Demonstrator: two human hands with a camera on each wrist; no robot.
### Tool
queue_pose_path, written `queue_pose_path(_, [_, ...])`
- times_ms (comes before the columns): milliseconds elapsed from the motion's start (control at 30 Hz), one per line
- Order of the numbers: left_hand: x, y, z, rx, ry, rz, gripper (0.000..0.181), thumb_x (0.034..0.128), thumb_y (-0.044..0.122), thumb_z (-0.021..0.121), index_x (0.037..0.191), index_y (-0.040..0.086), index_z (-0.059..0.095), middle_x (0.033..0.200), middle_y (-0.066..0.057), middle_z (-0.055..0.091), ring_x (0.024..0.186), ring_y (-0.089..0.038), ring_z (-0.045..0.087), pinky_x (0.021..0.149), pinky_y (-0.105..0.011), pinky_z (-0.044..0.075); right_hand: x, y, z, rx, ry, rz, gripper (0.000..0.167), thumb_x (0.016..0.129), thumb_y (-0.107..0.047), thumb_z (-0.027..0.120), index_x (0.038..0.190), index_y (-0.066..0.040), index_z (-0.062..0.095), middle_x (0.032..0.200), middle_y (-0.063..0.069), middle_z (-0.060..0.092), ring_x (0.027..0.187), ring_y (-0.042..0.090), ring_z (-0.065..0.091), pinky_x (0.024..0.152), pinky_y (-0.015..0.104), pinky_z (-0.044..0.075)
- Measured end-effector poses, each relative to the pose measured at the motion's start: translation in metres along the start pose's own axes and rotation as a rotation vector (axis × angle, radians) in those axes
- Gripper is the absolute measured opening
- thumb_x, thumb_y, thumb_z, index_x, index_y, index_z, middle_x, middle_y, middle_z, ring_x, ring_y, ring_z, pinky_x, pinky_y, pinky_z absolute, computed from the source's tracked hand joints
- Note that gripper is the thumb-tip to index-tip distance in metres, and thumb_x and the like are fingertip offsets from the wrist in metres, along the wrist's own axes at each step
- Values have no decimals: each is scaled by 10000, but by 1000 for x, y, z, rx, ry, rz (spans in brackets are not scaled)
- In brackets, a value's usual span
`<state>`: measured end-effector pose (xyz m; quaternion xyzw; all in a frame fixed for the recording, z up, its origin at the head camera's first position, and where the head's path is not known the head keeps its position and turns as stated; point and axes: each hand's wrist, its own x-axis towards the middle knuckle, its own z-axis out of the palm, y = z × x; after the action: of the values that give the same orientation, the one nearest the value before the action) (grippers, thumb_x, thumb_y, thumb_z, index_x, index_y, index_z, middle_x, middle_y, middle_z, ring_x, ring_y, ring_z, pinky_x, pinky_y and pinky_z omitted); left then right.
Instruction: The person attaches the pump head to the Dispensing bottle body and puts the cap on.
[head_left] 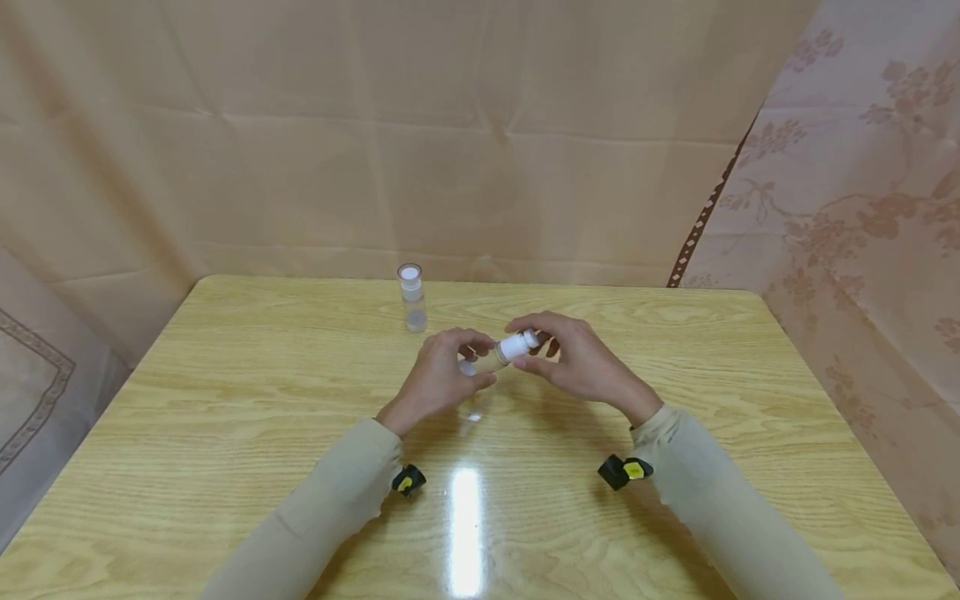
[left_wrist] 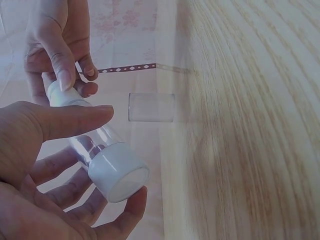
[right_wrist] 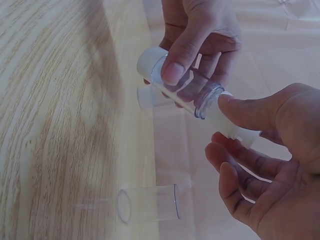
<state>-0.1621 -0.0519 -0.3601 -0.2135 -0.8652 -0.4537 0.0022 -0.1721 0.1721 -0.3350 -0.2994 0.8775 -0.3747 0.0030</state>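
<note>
Closest in, a yellowish wood-grain table [head_left: 225,467] is being crossed by two pale beige sleeves [head_left: 322,492], and small black wrist devices [head_left: 408,481] with yellow marks are being worn beside the cuffs. Farther in, a clear plastic cylinder [right_wrist: 148,204] is standing upright on the tabletop, its view from the head being partly blocked by what is held above. There, a slim clear bottle with white ends [head_left: 515,346] is being held tilted, off the table: its body is being gripped by the curled left hand [head_left: 441,371], its white upper end being pinched between thumb and fingers of the right hand [head_left: 576,358]. Beyond the left hand, a second, white-topped clear bottle [head_left: 415,307] is standing upright. Behind, the table's far edge is being backed by a plain beige curtain [head_left: 450,150].
</note>
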Motion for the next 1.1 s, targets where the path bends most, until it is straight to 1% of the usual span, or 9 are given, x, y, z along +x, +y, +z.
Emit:
queue_pose_path(133, [0, -1, 0, 5, -4, -6, 348, 805, 15, 845, 1128, -5, 718, 1075, -183, 710, 978, -361, 669, 867, -429, 563, 0, -1, 0, -9, -6, 5, 327, 914, -71, 761, 1232, -46, 685, 1035, 52, 698, 860, 189, 602, 733, 382, 542])
queue_pose_path(200, [0, 0, 1, 7, -5, -13, 350, 807, 18, 845, 1132, -3, 718, 1078, -184, 709, 983, -366, 666, 869, -433, 559, 0, 0, 0, -11, -8, 10, 318, 917, -73, 759, 1227, -55, 688, 1026, 46, 697, 859, 183, 600, 731, 357, 534])
queue_pose_path(333, [0, 1, 1, 23, -1, -17, 356, 804, 24, 852, 1133, 0, 720, 1072, -174, 708, 991, -372, 663, 869, -436, 556, 0, 0, 0, -5, -13, 16, 297, 923, -87, 756, 1211, -61, 693, 997, 33, 690, 848, 178, 592, 727, 346, 528])
queue_pose_path(500, [1, 1, 3, 52, 19, -4, 361, 786, 16, 862, 1121, 6, 725, 1046, -138, 708, 983, -363, 663, 856, -420, 556, -1, 0, 0, 9, -28, 29, 263, 938, -120, 746, 1191, -67, 696, 950, 14, 676, 825, 174, 582, 715, 349, 522])
queue_pose_path(667, [1, 2, 3, 63, 27, 10, 359, 785, 12, 863, 1117, 5, 727, 1051, -166, 706, 979, -365, 663, 853, -430, 556, 0, 0, 0, 7, -36, 47, 243, 956, -165, 731, 1179, -74, 699, 922, 2, 664, 801, 169, 576, 694, 337, 513])
queue_pose_path(900, [0, 3, 3, 64, 19, -9, 366, 786, 11, 862, 1126, 5, 726, 1072, -176, 702, 993, -363, 661, 860, -425, 556, 0, 0, 0, 7, -39, 52, 286, 952, -180, 739, 1209, -65, 688, 926, 11, 664, 796, 172, 581, 687, 335, 518])
queue_pose_path(1100, [0, 3, 2, 66, 14, -12, 368, 784, 19, 865, 1125, 11, 727, 1067, -169, 707, 977, -342, 661, 851, -421, 557, -1, 0, -1, 1, -30, 50, 350, 943, -184, 750, 1254, -48, 668, 977, 32, 674, 835, 182, 594, 715, 351, 526])
